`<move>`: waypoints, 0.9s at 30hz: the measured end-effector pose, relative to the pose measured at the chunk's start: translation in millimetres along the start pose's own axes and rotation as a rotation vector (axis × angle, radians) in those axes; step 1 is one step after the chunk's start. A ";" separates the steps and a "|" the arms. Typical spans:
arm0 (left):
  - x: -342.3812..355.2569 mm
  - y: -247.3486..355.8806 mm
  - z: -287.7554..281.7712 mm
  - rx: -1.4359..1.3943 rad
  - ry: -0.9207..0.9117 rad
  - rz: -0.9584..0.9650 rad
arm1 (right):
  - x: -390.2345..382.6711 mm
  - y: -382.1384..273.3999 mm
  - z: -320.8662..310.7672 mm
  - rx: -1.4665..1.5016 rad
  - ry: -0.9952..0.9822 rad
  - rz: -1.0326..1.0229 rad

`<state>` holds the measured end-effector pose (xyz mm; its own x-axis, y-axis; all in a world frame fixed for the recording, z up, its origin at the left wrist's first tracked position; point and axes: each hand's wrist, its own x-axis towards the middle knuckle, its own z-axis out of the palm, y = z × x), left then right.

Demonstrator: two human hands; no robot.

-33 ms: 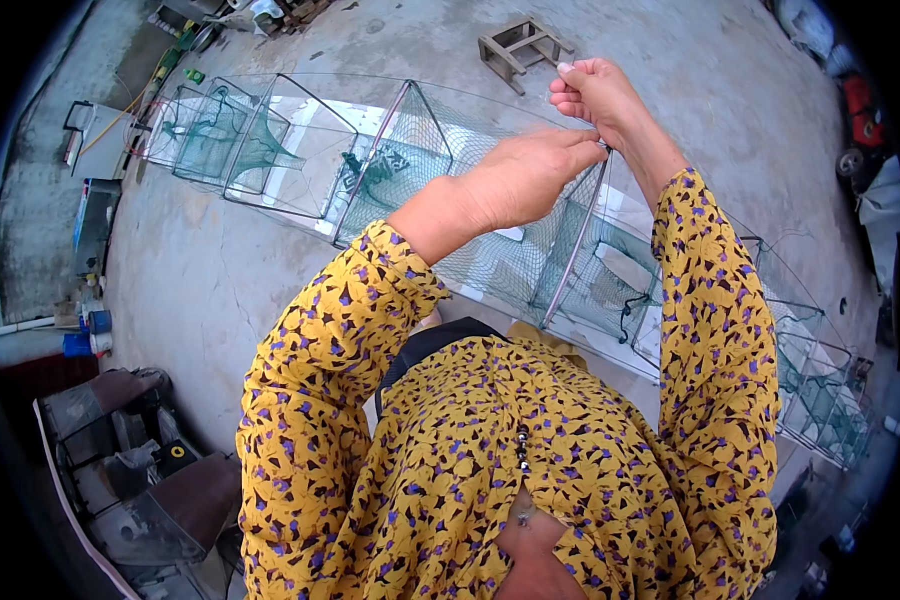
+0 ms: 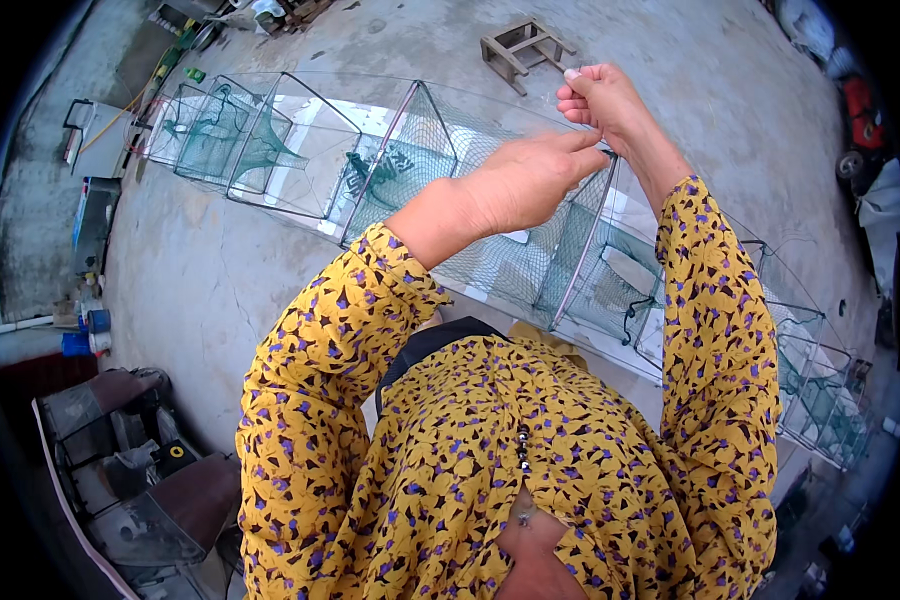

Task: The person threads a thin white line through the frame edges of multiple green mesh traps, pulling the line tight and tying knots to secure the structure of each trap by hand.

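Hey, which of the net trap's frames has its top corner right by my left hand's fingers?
The frame just right of your left hand, slanting down toward your waist. The other frames' corners lie farther left or right of those fingers.

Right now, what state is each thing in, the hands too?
Left hand: blurred, fingers bent by a frame corner; grip unclear.
Right hand: raised, fingers curled, thumb against forefinger; anything pinched is too small to tell.
Green net: spread out lengthwise.
Metal frame: under the hands, with net around it.
Wooden stool: on the floor, unoccupied.
Red machine: standing at the far right.
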<state>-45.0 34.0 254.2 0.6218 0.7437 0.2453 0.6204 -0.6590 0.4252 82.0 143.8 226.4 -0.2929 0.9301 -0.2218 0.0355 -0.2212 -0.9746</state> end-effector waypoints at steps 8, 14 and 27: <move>-64.7 38.2 -45.7 -0.236 0.034 -0.033 | -39.4 33.2 -50.9 -0.265 0.188 -0.069; -142.5 37.3 -81.9 -0.762 -0.117 -0.200 | -46.1 43.6 -101.6 -0.348 0.274 -0.100; -142.8 -56.7 72.3 -0.783 -0.381 -0.944 | -56.6 91.3 -210.2 -0.622 0.501 0.041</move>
<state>-134.4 -43.0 132.1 0.2744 0.7199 -0.6375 0.5286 0.4408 0.7254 302.7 132.7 143.3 0.1793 0.9785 -0.1016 0.6063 -0.1912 -0.7719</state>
